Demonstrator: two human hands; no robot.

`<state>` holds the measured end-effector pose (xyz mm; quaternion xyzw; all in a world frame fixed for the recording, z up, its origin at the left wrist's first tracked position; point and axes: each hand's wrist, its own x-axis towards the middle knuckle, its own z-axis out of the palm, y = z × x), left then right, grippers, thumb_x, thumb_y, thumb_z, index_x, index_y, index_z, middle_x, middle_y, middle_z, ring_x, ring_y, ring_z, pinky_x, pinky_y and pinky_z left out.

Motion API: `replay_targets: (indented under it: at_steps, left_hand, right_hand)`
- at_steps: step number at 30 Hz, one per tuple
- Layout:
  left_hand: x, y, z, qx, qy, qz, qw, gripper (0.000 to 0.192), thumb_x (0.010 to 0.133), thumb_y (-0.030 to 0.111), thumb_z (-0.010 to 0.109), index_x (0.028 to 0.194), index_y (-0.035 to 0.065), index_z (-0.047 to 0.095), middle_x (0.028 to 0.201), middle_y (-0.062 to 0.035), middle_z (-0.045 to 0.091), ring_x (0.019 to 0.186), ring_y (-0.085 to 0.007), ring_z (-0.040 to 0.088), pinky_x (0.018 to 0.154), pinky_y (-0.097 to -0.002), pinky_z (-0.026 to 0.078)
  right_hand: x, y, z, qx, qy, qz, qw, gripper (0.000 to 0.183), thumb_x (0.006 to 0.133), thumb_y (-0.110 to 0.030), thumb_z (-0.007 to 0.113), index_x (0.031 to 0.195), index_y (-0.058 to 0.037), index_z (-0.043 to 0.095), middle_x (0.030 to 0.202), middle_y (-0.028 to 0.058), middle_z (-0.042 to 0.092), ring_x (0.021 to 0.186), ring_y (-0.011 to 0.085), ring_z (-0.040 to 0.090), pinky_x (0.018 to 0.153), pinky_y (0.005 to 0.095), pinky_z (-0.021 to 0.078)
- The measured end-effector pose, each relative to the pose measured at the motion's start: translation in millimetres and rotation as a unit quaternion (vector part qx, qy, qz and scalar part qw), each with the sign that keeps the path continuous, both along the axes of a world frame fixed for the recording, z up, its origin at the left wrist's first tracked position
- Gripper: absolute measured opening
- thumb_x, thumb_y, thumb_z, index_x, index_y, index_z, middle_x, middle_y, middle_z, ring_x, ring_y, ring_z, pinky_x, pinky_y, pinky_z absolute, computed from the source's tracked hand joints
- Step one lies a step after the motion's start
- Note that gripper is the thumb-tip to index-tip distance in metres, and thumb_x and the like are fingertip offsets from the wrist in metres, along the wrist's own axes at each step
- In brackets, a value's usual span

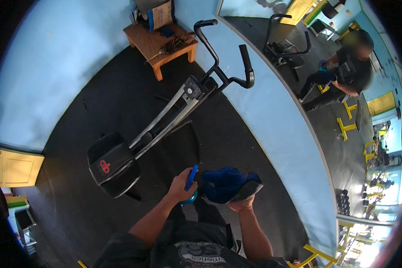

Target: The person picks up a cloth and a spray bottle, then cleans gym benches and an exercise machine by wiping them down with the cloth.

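My left hand [182,187] is closed around the neck of a spray bottle with a blue trigger head [191,177]. Teal shows in the bottle's body [189,198] below my fingers. A bunched dark-blue cloth [223,184] with a grey underside rests in my right hand [243,203], which supports it from beneath; most of those fingers are hidden. Both hands are in front of my body, apart from each other. Beyond them stands an abdominal exercise machine [164,119] with a padded black seat [114,164], two curved grey rails and black handlebars [246,65]. Neither hand touches it.
Against the blue wall is a low wooden table [137,33] bearing a feather duster [177,43] and a cardboard box [160,15]. A large wall mirror [325,134] on the right reflects the room. Yellow metal frames [316,254] stand at lower right, on black flooring [87,110].
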<state>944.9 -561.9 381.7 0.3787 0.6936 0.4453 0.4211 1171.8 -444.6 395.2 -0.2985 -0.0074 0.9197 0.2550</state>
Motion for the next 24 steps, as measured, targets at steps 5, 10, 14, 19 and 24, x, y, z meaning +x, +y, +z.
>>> replay_targets:
  at_steps: [5,10,14,19,24]
  left_hand:
    - [-12,40,-34,0.016,0.008,0.030,0.999,0.048,0.080,0.017,0.064,0.124,0.0017,0.053,0.096,-0.0198,0.065,0.080,-0.0347,0.068,0.074,-0.0419,0.052]
    - [-26,70,-128,0.060,0.086,0.062,0.993,0.048,0.081,0.014,0.064,0.125,-0.0004,0.052,0.094,-0.0202,0.065,0.080,-0.0345,0.068,0.073,-0.0434,0.051]
    - [-39,80,-183,-0.005,0.026,0.054,0.998,0.052,0.083,0.018,0.065,0.130,0.0024,0.049,0.104,-0.0168,0.064,0.087,-0.0307,0.066,0.079,-0.0423,0.049]
    - [-43,79,-280,0.003,0.039,0.057,0.998,0.059,0.082,0.018,0.066,0.135,0.0017,0.045,0.117,-0.0201,0.060,0.101,-0.0351,0.062,0.091,-0.0460,0.041]
    - [-65,98,-343,0.021,0.101,0.058,0.993,0.058,0.082,0.017,0.066,0.133,-0.0006,0.045,0.119,-0.0234,0.058,0.103,-0.0362,0.061,0.092,-0.0471,0.042]
  right_hand:
    - [-34,86,-60,0.131,-0.024,0.051,0.990,0.067,0.084,-0.053,0.057,0.137,-0.0123,0.052,0.142,0.0141,0.050,0.132,0.0354,0.045,0.113,0.0573,0.0266]
    - [-130,173,-138,0.364,-0.294,-0.101,0.878,0.030,0.089,-0.017,0.056,0.117,-0.0069,0.061,0.116,0.0100,0.063,0.107,0.0312,0.059,0.095,0.0485,0.0449]
    - [-216,272,-247,0.741,-0.484,-0.090,0.456,0.028,0.080,0.002,0.061,0.107,-0.0045,0.063,0.105,0.0113,0.066,0.093,0.0324,0.064,0.083,0.0449,0.0497]
    - [-338,279,-336,0.810,-0.542,0.223,0.022,0.042,0.088,-0.027,0.055,0.125,-0.0059,0.058,0.128,0.0168,0.057,0.121,0.0315,0.050,0.102,0.0492,0.0358]
    - [-354,240,-441,0.932,-0.337,0.104,-0.085,0.046,0.095,-0.031,0.044,0.135,-0.0080,0.052,0.138,0.0156,0.052,0.136,0.0289,0.040,0.116,0.0496,0.0190]
